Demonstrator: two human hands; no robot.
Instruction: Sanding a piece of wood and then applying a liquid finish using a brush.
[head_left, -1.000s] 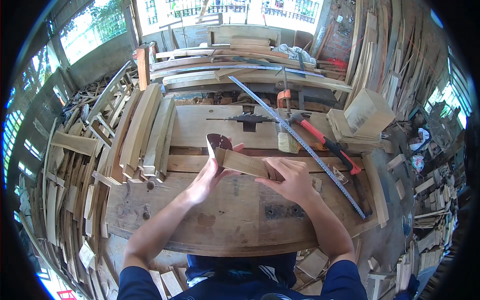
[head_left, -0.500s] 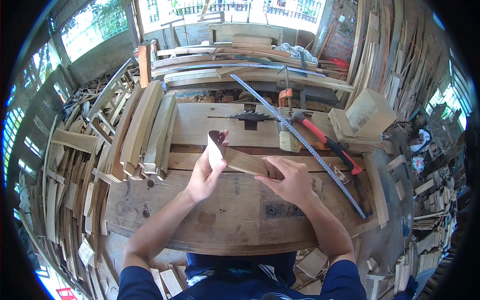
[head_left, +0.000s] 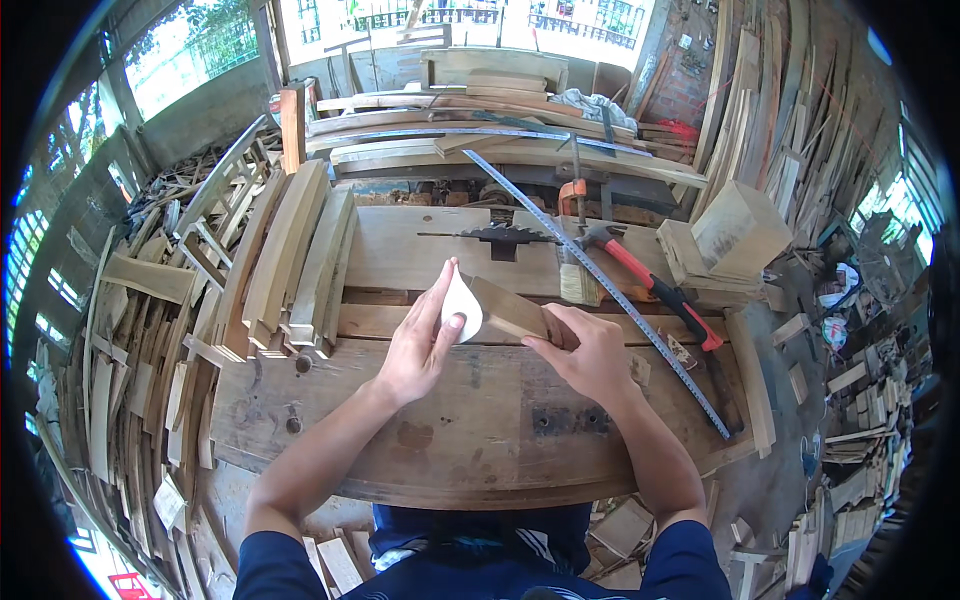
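Observation:
My left hand holds a folded sheet of sandpaper, pale side toward me, pressed against the far end of a short wooden piece. My right hand grips the near end of that piece and keeps it tilted above the wooden workbench. Both forearms come in from the lower edge.
A circular saw blade sticks up through the bench behind the hands. A long metal ruler, a red-handled hammer and a brush lie to the right. Stacked curved wood parts stand on the left, wood blocks on the right.
The sandpaper has turned from its brown side to its pale side in my left hand, which has shifted slightly along the piece. My right hand stays on the wood.

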